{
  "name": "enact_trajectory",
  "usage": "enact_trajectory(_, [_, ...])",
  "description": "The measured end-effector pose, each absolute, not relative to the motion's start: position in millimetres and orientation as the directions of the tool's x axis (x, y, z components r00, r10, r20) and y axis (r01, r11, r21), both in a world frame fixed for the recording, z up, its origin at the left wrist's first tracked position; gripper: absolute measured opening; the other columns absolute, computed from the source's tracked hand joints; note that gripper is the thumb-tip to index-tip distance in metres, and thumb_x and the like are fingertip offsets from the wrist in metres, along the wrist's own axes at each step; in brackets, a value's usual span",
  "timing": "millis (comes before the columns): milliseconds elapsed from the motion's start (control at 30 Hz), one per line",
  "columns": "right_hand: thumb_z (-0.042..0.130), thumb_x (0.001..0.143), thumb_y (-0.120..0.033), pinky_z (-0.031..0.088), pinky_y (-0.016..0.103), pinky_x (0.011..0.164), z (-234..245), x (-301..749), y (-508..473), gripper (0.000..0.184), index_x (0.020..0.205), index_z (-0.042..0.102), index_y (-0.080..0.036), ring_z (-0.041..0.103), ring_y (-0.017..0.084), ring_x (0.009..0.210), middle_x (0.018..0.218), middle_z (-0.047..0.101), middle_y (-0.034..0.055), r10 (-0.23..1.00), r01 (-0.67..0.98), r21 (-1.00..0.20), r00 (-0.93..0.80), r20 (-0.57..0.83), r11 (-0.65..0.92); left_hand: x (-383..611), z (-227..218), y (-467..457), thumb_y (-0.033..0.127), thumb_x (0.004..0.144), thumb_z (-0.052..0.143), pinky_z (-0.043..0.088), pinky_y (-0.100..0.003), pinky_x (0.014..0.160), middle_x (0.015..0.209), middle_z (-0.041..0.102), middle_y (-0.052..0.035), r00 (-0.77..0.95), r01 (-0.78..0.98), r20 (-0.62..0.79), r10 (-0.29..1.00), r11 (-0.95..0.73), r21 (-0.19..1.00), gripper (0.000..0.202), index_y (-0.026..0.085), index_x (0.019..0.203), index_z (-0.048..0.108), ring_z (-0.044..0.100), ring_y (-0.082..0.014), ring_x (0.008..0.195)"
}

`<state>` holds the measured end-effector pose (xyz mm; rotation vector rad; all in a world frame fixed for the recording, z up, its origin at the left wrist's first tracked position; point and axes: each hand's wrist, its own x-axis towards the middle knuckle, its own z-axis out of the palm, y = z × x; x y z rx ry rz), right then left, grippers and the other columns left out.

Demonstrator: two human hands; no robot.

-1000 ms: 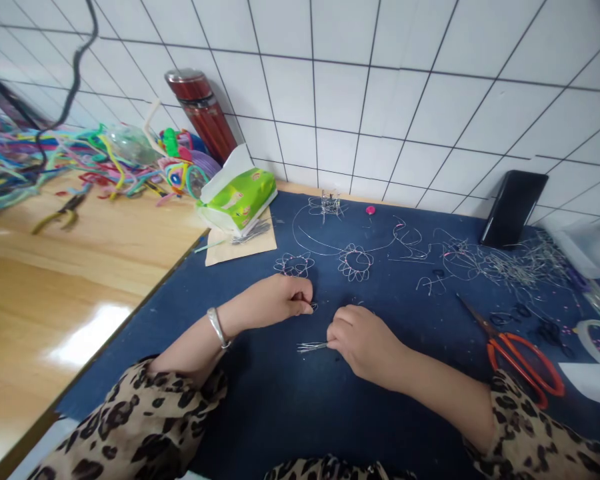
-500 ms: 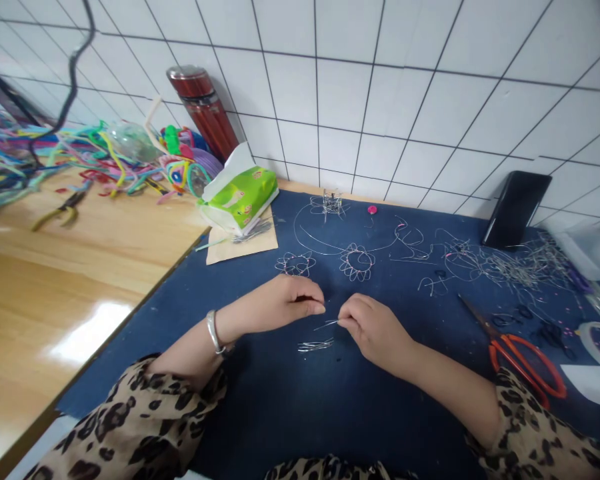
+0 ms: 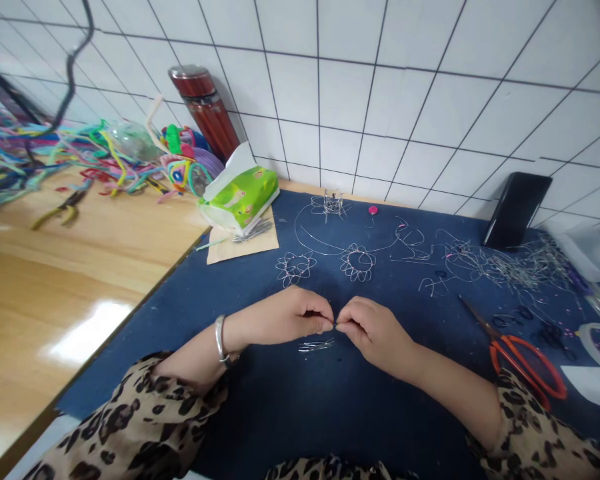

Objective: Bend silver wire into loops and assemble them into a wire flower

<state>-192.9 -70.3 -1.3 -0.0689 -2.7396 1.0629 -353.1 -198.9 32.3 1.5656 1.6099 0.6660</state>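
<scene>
"Our step?"
"Fine fingertip work, likely: our left hand [image 3: 290, 315] and right hand [image 3: 375, 328] pinch closed mid-frame, contents too tiny to tell."
"Short wires [image 3: 316, 346] lie just below; next calls for steadiness, we'd judge."

The left hand [image 3: 290, 317] shifted right and nearer until its fingertips came just beside those of the right hand [image 3: 375, 333], which had come off the small wire bundle [image 3: 316, 346] pinching a thin wire [image 3: 335, 325].
</scene>
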Motion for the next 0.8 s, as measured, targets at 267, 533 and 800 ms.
enact_trajectory(267, [0.045,0.088,-0.029,0.043,0.024,0.070,13,-192,-58,0.017,0.088,0.060,-0.021,0.053,0.011,0.075,0.080,0.058,0.0011,0.202,-0.029,-0.732,-0.953,0.226,0.681,-351,40,-202,0.013,0.082,0.046,0.039,-0.022,0.066,0.078,0.064,-0.0006,0.018,0.741,-0.066,0.998,0.031,0.671,0.018,0.018,0.085,0.063,0.055,-0.0121,0.070])
enact_trajectory(533, [0.042,0.089,-0.025,0.039,0.029,0.072,8,-190,-66,0.021,0.086,0.063,-0.020,0.049,0.014,0.076,0.079,0.056,0.0034,0.010,-0.095,-0.406,-0.968,0.250,0.909,-343,35,-202,0.015,0.083,0.044,0.040,-0.024,0.068,0.079,0.063,-0.0019,-0.021,0.777,-0.006,1.000,0.020,0.629,0.019,0.018,0.084,0.063,0.056,-0.0143,0.074])
enact_trajectory(800, [0.038,0.086,-0.011,0.036,0.028,0.068,8,-188,-70,0.026,0.072,0.059,-0.018,0.042,0.014,0.071,0.072,0.051,0.0029,0.040,-0.024,-0.255,-0.969,0.243,0.967,-338,25,-199,0.016,0.083,0.046,0.042,-0.025,0.069,0.081,0.064,-0.0023,-0.058,0.767,-0.009,0.998,0.051,0.639,0.017,0.019,0.084,0.063,0.057,-0.0151,0.075])
